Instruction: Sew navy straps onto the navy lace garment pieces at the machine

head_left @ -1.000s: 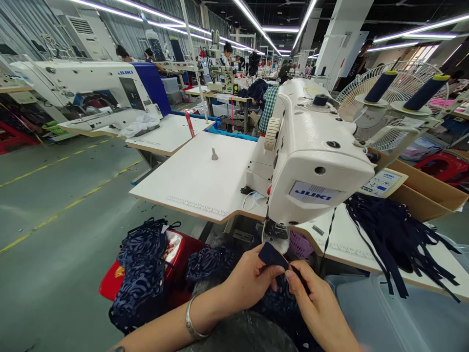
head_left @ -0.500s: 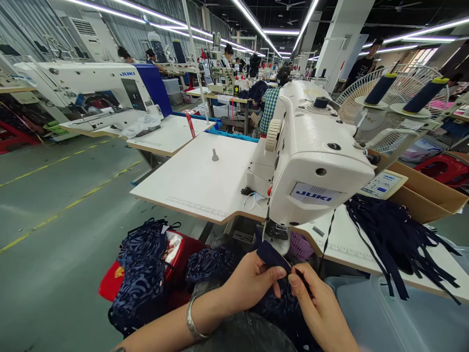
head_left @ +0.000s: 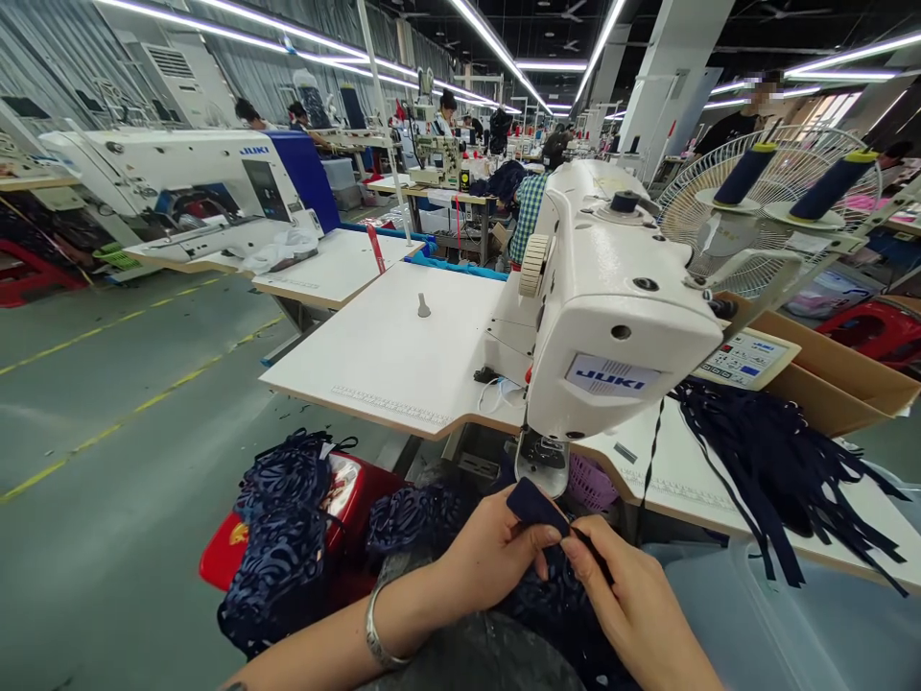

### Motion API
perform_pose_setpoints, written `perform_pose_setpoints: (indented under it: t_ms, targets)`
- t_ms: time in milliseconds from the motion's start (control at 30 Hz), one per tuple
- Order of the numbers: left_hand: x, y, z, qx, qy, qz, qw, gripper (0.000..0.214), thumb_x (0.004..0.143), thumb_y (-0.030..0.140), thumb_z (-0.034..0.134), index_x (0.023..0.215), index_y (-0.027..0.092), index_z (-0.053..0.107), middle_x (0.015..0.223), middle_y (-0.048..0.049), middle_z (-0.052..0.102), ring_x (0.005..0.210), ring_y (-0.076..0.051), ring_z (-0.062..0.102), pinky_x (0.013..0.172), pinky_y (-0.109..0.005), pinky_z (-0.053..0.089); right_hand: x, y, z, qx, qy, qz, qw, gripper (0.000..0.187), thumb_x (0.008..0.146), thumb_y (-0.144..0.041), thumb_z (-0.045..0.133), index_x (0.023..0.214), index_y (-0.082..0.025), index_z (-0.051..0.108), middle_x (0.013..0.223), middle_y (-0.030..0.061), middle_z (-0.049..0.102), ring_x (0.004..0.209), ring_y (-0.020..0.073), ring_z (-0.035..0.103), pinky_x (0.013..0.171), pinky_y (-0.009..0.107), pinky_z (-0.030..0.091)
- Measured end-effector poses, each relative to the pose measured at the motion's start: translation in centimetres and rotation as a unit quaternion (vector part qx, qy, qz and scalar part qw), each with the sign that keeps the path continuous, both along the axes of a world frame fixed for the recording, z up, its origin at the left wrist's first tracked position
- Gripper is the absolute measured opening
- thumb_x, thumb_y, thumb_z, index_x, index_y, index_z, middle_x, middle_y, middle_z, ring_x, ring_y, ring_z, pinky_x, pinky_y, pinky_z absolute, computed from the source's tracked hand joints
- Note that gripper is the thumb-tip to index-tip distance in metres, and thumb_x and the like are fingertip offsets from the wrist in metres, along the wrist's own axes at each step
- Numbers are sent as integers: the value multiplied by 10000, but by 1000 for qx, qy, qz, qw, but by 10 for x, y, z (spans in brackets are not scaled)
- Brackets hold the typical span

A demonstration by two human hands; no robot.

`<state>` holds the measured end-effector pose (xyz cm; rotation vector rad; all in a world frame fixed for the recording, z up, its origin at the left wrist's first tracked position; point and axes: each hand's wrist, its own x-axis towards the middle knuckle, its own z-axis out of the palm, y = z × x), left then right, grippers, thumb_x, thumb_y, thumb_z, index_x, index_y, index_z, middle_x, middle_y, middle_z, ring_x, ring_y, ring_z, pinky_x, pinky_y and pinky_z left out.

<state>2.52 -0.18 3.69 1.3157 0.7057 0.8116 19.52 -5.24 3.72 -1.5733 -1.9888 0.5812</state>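
A: Head view, and the left hand [head_left: 485,547] has its fingers [head_left: 541,537] pinched tight on a navy fabric strip [head_left: 533,506]!

B: And the right hand [head_left: 629,590]?

A: Thumb and forefinger nipped together at the strip's near edge. The strip is held up just below the head of a white JUKI sewing machine [head_left: 615,317], in front of the surface [head_left: 374,345].

B: A white top, that, with ruler marks [head_left: 392,403] along the front and a small grey piece [head_left: 424,307] towards the back.

A: Over on the right, navy straps [head_left: 777,446] spill past the edge, near a cardboard box [head_left: 856,374]!

B: Down left, a red stool [head_left: 364,504] carries patterned navy garments [head_left: 277,566].

A: Yellow lines cross the grey-green floor [head_left: 129,480]; a second JUKI machine [head_left: 194,168] stands beyond.

B: Behind two thread cones [head_left: 746,175], a wire fan [head_left: 730,235]; further back, people at workstations under tube lights [head_left: 551,65].
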Motion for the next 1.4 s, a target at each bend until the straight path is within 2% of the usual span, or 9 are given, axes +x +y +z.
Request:
perform_pose_setpoints:
  t_ms: [200, 367, 600, 767, 933, 1067, 1233, 1300, 1400]
  targets:
    - [2, -6, 8, -8, -6, -4, 1000, 255, 839, 383, 607, 807, 130, 617, 820, -28, 583, 499, -74, 530, 500, -218, 489, 2, -6, -5, 53, 50, -4, 997, 276, 963, -419, 410, 809, -229, 536, 630, -32, 574, 496, 117, 554, 469, 196, 432]
    - [3, -14, 7, 15, 63, 18, 998, 232, 866, 342, 559, 845, 119, 622, 850, -54, 611, 563, -107, 584, 553, -234, 506, 7, -10, -15, 179, 33, -38, 983, 126, 931, -297, 524, 1017, -229, 587, 863, 29, 687, 681, 137, 668, 582, 199, 510]
    - [4, -26, 1, 158, 183, 74, 968, 186, 878, 297, 506, 959, 188, 633, 890, -46, 675, 648, -150, 647, 660, -249, 545, -5, -17, -15, 395, -119, -51, 909, 227, 965, -180, 398, 1002, -158, 621, 869, 73, 730, 651, 147, 657, 582, 266, 449]
    - [9, -22, -3, 206, 243, 88, 944, 223, 833, 373, 554, 974, 223, 638, 948, -24, 699, 663, -165, 675, 626, -226, 556, -4, -21, -16, 307, -171, -69, 934, 119, 910, -176, 471, 871, -172, 583, 736, 35, 647, 611, 169, 581, 537, 291, 386]
    - [15, -27, -1, 246, 293, 47, 923, 268, 817, 341, 542, 1024, 218, 660, 936, -26, 730, 835, -210, 692, 738, -239, 548, 7, -26, -19, 152, 104, -65, 981, 72, 776, -134, 567, 816, -193, 559, 760, -21, 582, 621, 103, 530, 559, 192, 395]
    - [20, -30, 8, 211, 292, 27, 933, 291, 846, 353, 491, 987, 196, 691, 856, -37, 734, 784, -216, 682, 720, -253, 544, 14, -25, -12, 3, 296, -31, 955, 81, 732, -106, 541, 728, -184, 561, 640, -59, 493, 531, 66, 418, 492, 163, 326]
    - [22, -26, 17, 185, 237, -4, 954, 259, 852, 320, 509, 1006, 206, 683, 878, -29, 713, 798, -200, 645, 775, -253, 514, 19, -19, -18, -95, 431, 24, 897, 37, 745, -160, 532, 725, -171, 560, 569, -68, 450, 473, 58, 344, 459, 179, 276]
    - [19, -22, 16, 165, 222, -15, 961, 242, 860, 326, 514, 989, 210, 682, 853, -25, 701, 778, -193, 626, 756, -248, 504, 20, -16, -22, -106, 459, 56, 880, 69, 777, -226, 538, 731, -176, 553, 555, -72, 428, 454, 58, 325, 451, 183, 278]
    - [16, -18, 10, 124, 196, -7, 973, 244, 862, 357, 520, 957, 191, 671, 809, -29, 679, 749, -190, 598, 696, -245, 487, 19, -12, -18, -12, 393, 41, 918, 67, 799, -231, 543, 751, -184, 552, 678, -23, 504, 579, 91, 459, 545, 198, 372]
